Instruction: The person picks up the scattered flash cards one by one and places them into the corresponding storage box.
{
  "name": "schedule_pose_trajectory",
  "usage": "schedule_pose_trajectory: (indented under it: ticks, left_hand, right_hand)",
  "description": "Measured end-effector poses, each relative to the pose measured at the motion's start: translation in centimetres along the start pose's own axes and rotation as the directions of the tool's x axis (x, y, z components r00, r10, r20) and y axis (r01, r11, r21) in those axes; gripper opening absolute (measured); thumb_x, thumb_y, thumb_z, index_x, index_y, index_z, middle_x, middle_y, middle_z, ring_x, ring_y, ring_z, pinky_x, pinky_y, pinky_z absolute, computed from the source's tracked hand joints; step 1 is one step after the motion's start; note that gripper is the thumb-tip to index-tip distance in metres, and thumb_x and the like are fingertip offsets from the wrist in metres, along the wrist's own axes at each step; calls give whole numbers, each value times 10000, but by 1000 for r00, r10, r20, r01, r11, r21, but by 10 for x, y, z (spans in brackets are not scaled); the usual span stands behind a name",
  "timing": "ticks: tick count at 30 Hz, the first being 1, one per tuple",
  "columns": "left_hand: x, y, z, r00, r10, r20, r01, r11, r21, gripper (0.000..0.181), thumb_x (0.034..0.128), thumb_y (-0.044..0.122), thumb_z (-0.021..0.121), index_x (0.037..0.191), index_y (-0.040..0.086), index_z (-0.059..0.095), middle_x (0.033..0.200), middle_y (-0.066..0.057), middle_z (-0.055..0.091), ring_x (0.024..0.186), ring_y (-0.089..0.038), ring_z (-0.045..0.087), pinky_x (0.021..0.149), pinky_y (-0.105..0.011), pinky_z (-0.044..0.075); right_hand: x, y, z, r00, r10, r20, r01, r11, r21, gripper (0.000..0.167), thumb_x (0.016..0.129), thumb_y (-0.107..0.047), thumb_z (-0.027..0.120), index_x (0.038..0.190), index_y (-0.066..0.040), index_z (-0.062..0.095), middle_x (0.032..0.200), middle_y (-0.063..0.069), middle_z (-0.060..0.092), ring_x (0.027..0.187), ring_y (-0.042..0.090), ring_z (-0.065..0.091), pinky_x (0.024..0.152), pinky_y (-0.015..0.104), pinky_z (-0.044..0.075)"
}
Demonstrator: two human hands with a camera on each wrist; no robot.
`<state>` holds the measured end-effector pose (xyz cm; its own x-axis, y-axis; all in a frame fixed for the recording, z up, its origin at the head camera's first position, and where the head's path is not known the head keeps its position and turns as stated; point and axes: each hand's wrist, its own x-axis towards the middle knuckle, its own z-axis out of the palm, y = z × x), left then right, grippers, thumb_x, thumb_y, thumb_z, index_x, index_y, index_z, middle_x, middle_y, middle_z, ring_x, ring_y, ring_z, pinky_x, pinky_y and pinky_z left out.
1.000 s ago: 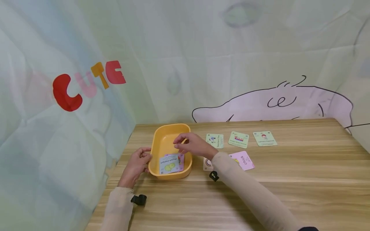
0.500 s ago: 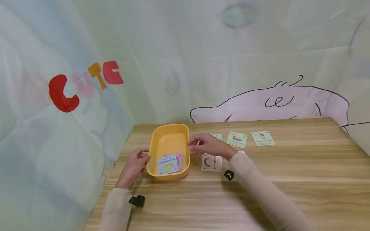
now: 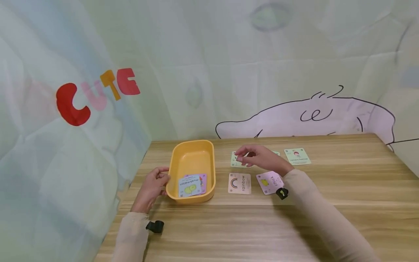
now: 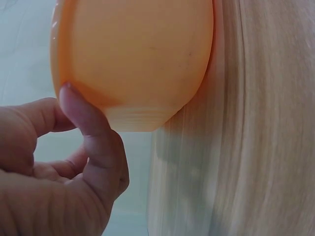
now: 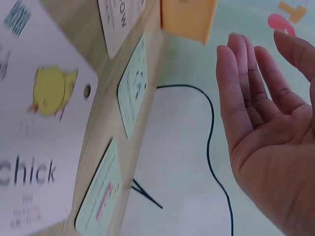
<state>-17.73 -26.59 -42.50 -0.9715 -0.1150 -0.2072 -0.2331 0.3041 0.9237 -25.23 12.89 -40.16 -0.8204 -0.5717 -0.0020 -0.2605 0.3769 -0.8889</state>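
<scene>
My left hand [image 3: 151,190] holds the near left rim of a yellow plastic tray [image 3: 173,163]; in the left wrist view its thumb and fingers are curled at the tray's edge. A blue muskmelon card [image 3: 190,186] overlaps a pink card [image 3: 203,182] inside the tray. Bare of any card, my right hand [image 3: 262,158] hovers over the table with its fingers loosely bent. Beneath it lie a green card [image 3: 235,160] and, mostly covered, another green card [image 5: 101,189]. A rainbow card [image 3: 240,183] and a pink chick card [image 3: 269,182] lie closer to me.
Farther right, a green Lantern Festival card [image 3: 297,156] lies flat on the wooden table [image 3: 229,233]. A printed cloth [image 3: 183,72] hangs behind the table and along its left side. Each wrist carries a small black camera.
My right hand has moved right, from above the tray to above the green cards, holding nothing now. The rainbow and chick cards have come into fuller view. My left hand stays at the tray.
</scene>
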Motion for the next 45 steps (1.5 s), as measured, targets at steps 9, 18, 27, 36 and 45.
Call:
schedule_pose_trajectory:
  ticks: [9,18,27,36,45]
  left_hand:
    - [-1,0,-1,1000,10,10,-10,1000,-15,387,1035,105,524,1408,11,482,1054,-125,538,801,-200,609,553,-275,536]
    - [-2,0,0,1000,-12,19,13,1000,-20,405,1044,128,525,1432,30,465,1098,-140,543,782,-201,587,568,-291,535]
    - [-2,1,0,1000,-6,24,7,1000,-28,403,1045,123,522,1433,27,468,1109,-151,546,786,-208,582,564,-297,533]
    - [-4,1,0,1000,-3,23,3,1000,-31,403,1044,123,524,1432,26,470,1092,-140,548,776,-205,590,563,-305,535]
    - [-3,1,0,1000,-3,21,4,999,-33,389,1044,112,519,1419,17,472,1086,-144,536,779,-207,590,555,-282,524]
  right_hand:
    - [-20,16,-34,995,88,-54,-83,994,77,404,961,-363,702,1305,-159,639,1253,177,637,1092,422,641,947,562,538]
    - [-40,48,-78,980,154,-123,-148,987,57,414,1009,-308,640,1355,-86,589,1282,239,626,1110,432,640,959,539,541]
    - [-58,70,-112,964,206,-165,-210,978,-4,526,1007,-368,632,1385,-16,530,1326,242,600,1154,381,636,957,442,560]
    - [-63,85,-130,950,249,-189,-273,955,-113,444,1025,-219,617,1373,44,535,1251,233,597,1078,320,625,884,374,588]
    - [-64,87,-135,924,329,-193,-374,881,-290,569,942,-277,728,1367,39,521,1329,262,549,1205,401,530,1018,559,459]
